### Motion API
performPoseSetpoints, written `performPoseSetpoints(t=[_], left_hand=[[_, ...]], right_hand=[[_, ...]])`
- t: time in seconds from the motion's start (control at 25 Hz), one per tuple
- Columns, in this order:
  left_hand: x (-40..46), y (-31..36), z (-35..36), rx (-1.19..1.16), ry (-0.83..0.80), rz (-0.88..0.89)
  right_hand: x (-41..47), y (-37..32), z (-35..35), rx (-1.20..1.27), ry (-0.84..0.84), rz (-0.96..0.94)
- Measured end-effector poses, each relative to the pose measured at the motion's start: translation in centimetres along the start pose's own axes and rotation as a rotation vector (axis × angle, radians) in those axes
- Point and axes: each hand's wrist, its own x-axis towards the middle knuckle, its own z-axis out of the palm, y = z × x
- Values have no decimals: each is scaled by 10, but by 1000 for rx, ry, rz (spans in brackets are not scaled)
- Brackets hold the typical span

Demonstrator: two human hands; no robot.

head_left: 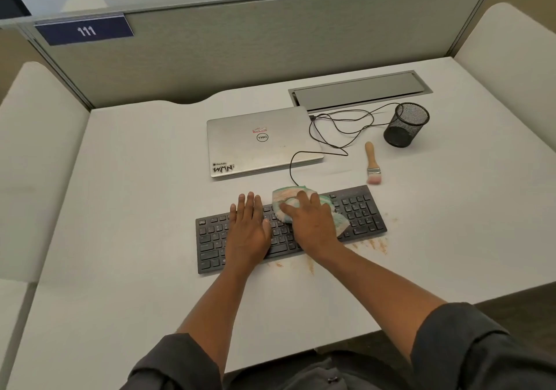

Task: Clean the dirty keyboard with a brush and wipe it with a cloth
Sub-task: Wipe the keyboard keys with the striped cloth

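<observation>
A black keyboard (362, 210) lies slightly slanted on the white desk (135, 179). My left hand (249, 227) rests flat on its left-middle keys, fingers straight. My right hand (313, 224) presses a crumpled pale green and white cloth (282, 195) onto the keys right of centre. The cloth sticks out past my fingers at the keyboard's far edge. A small brush (372, 163) with a wooden handle and pink bristles lies on the desk behind the keyboard's right end, apart from both hands.
Brown crumbs (373, 243) are scattered on the desk in front of the keyboard. A closed silver laptop (261, 141) lies behind it, with a black cable (334, 131) looping to the right. A black mesh pen cup (406, 125) stands at the back right.
</observation>
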Motion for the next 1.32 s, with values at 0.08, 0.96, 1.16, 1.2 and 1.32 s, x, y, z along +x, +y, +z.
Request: performPoseSetpoints(t=[0.08,0.96,1.16,1.2,1.32], left_hand=[[0,0,-1,6,-5,-5],[-2,1,0,-6,16,-5],[-2,0,0,0,3,-10],[-2,0,0,4,6,-7],[-2,0,0,12,7,-7]], right_hand=[[4,9,-2,-4,-27,20],[-44,150,-20,-76,-171,309],[-49,144,-20,-29,-157,347],[-50,144,-18,6,-142,347],[-49,142,-17,91,-130,350]])
